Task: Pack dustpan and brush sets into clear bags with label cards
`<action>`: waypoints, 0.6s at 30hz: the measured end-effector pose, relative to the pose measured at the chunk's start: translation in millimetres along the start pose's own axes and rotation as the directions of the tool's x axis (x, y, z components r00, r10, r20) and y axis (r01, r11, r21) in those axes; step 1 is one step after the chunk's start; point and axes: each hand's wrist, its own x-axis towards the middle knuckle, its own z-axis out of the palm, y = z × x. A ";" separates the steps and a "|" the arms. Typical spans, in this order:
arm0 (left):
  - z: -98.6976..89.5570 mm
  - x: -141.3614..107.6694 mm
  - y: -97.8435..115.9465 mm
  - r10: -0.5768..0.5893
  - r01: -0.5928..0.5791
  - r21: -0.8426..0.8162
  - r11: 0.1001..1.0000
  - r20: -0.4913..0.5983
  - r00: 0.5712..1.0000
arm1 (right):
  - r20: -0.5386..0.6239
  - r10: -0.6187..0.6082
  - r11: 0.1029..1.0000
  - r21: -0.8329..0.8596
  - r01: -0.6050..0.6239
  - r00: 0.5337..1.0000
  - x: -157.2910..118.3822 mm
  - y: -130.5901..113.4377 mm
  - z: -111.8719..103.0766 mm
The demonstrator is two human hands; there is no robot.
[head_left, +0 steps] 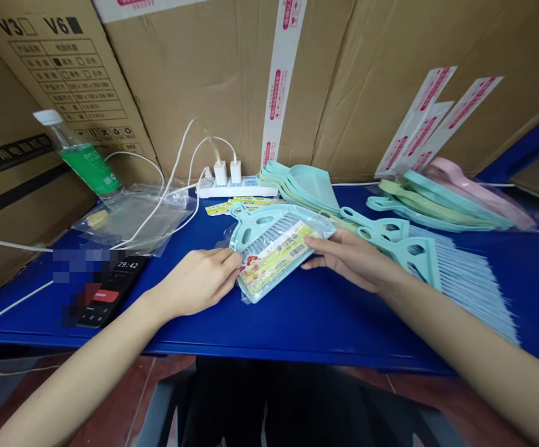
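A mint-green dustpan and brush set point(274, 251) in clear plastic wrap is held just over the blue table, tilted, with a yellow printed label card showing. My left hand point(207, 279) grips its left edge, fingers closed at the wrap. On the other side my right hand point(344, 254) pinches its right edge, the thumb on top near the label's corner. Close beside my right forearm lie several mint hand brushes point(418, 254) with pale blue bristles. Behind the set rests a stack of mint and green dustpans point(309, 183).
Wrapped dustpan sets point(446, 198) in mint, green and pink lie at the right. A power strip point(239, 186) with white chargers and cables is at the back. At the left are a bottle point(86, 161), plastic bags point(141, 214) and a phone point(113, 295). Cardboard boxes point(223, 81) wall the back.
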 end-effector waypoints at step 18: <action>6.2 -2.5 -8.8 -0.230 0.245 0.167 0.955 -0.104 0.968 | -0.100 -0.021 1.000 -0.025 0.019 0.995 7.1 -0.2 -8.6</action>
